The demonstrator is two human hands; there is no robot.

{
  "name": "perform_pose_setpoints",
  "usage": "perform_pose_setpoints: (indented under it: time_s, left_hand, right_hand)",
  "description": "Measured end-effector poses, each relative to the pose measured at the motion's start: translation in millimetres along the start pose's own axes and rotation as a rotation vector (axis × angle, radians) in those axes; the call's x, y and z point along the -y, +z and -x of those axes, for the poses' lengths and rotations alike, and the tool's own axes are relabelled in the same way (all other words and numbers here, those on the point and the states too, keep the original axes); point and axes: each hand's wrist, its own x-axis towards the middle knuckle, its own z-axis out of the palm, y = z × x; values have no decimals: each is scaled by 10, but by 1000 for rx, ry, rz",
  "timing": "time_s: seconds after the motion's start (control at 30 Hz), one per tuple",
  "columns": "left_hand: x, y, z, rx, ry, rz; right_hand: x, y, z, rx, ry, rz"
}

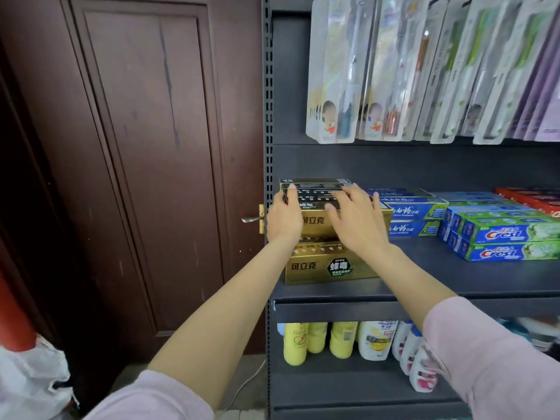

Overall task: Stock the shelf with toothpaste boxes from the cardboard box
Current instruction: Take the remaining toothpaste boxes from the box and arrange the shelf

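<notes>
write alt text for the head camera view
Both hands, left hand and right hand, rest flat on the upper gold toothpaste box stacked on another at the left end of a dark shelf. Blue and green toothpaste boxes sit to the right.

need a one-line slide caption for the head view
Both hands, left hand and right hand, rest on stacked gold toothpaste boxes at the shelf's left end, beside Crest boxes.

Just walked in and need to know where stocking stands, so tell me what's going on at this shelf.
A person is stocking gold toothpaste boxes at the left end of the dark shelf. Both hands rest on the upper gold box, left hand at its left end, right hand across its top, fingers straight. It sits on another gold box. Blue boxes and Crest boxes sit to the right.
</notes>
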Motion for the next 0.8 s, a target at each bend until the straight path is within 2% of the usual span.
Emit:
perform_pose_setpoints:
  time_s: [0.1,0.2,0.4,0.8]
  left_hand:
    - [-166,139,12,-21,-31,-122]
    - [-226,184,-30,-47,-147,-167]
    - [-224,219,20,-124,-219,-113]
    - [-285,246,24,-156,-242,-35]
  right_hand:
    - [-240,-55,-77,32,179,-48]
    - [-415,-83,-119,174,265,-250]
    - [-614,-123,-61,249,128,-462]
    - [-762,-93,-120,251,97,-510]
